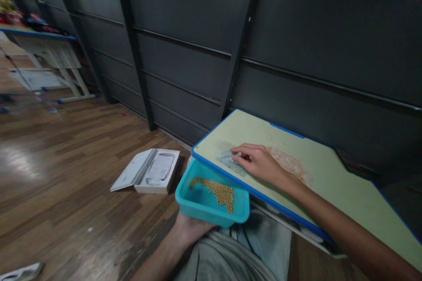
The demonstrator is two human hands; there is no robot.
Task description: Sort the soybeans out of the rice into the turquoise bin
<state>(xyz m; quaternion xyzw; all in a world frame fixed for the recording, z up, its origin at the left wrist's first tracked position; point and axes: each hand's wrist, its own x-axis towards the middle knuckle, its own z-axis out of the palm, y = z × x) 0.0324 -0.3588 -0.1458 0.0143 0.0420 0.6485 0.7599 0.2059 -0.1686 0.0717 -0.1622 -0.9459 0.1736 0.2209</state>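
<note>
My left hand [193, 227] supports a turquoise plastic basin [194, 208] from below, just beyond the desk's front edge. Small round golden beads [220, 191] lie in a curved band on its bottom. Above the desk, my right hand [255, 158] has its thumb and fingers bent together at a clear plastic protractor [226, 160], which lies near the front left edge. The fingertips partly cover its upper side. Beyond the right wrist is a clear plastic bag [290, 164] with small yellowish pieces, and a few loose pieces [272, 137] are scattered behind it.
The pale desk top [332, 180] has a blue rim and stands against a dark panelled wall [184, 4]. An open white box [154, 175] sits on the wooden floor [66, 162] to the left. Another desk [42, 37] with things on it stands at the far left.
</note>
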